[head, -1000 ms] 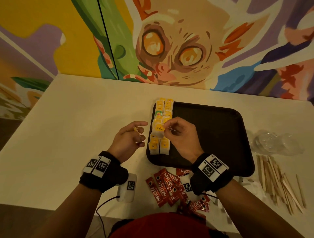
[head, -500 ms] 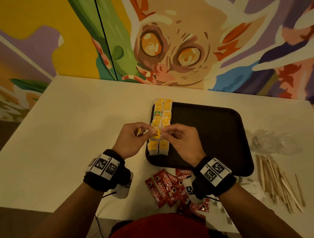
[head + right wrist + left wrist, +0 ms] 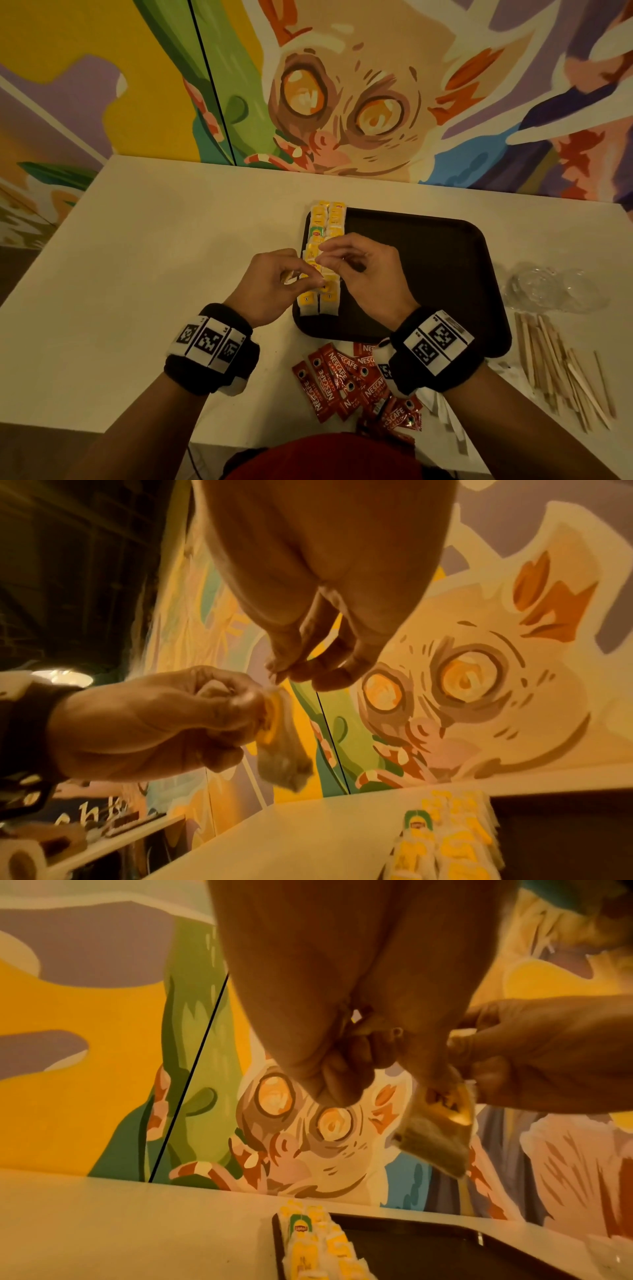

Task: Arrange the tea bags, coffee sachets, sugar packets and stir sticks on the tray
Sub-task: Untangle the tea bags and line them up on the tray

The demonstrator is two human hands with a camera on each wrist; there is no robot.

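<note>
Step in hand: tea bag placement. The left hand [image 3: 274, 284] pinches one tea bag [image 3: 441, 1123] by its top edge, holding it in the air above the near end of the tea bag rows [image 3: 323, 260], which lie in two columns along the left edge of the tray [image 3: 445, 274]. The right hand [image 3: 359, 270] has its thumb and forefinger pressed together just beside the bag, apparently on its string or tag; what they grip is too small to confirm.

The coffee sachets [image 3: 346, 380] and stir sticks [image 3: 561, 366] lie on the desk [image 3: 137, 274], off the tray.

Next move, by judgement: tidy the string, then lay the bag flat in line with the rows without disturbing them.
</note>
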